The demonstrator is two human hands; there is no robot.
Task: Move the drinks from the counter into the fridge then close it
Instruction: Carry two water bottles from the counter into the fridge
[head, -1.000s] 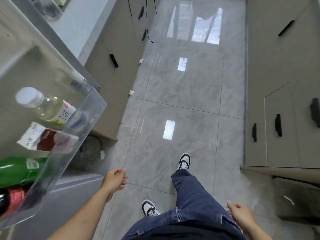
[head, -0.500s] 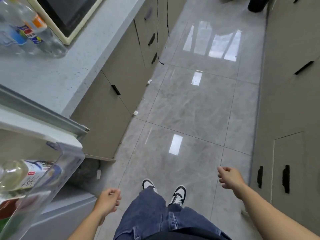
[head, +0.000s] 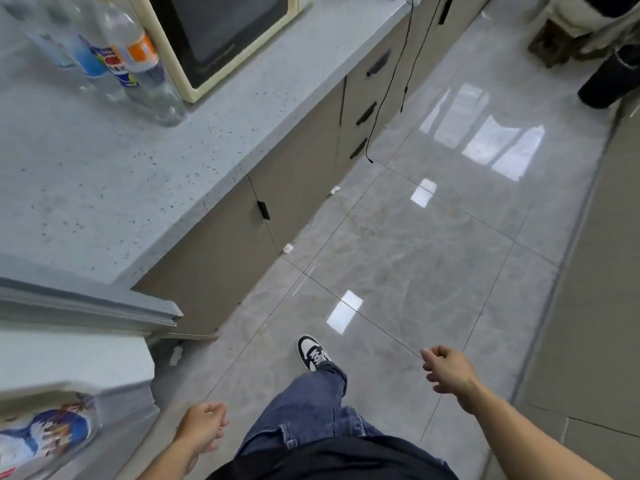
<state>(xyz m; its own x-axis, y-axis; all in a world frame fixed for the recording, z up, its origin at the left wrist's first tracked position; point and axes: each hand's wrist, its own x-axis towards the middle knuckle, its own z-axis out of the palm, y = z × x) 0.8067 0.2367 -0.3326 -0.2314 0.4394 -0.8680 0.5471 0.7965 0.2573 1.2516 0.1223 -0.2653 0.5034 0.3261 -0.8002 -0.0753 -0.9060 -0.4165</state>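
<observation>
A carton (head: 41, 431) with a blue picture sits in the open fridge door's shelf (head: 114, 410) at lower left. Above it, clear plastic bottles (head: 138, 64) stand on the speckled grey counter (head: 121, 174), just beside a cream microwave (head: 221, 36). The left hand (head: 204, 427) hangs empty with loosely curled fingers near the fridge door. The right hand (head: 448, 370), also empty and loosely curled, is raised over the glossy tiled floor (head: 415, 254).
</observation>
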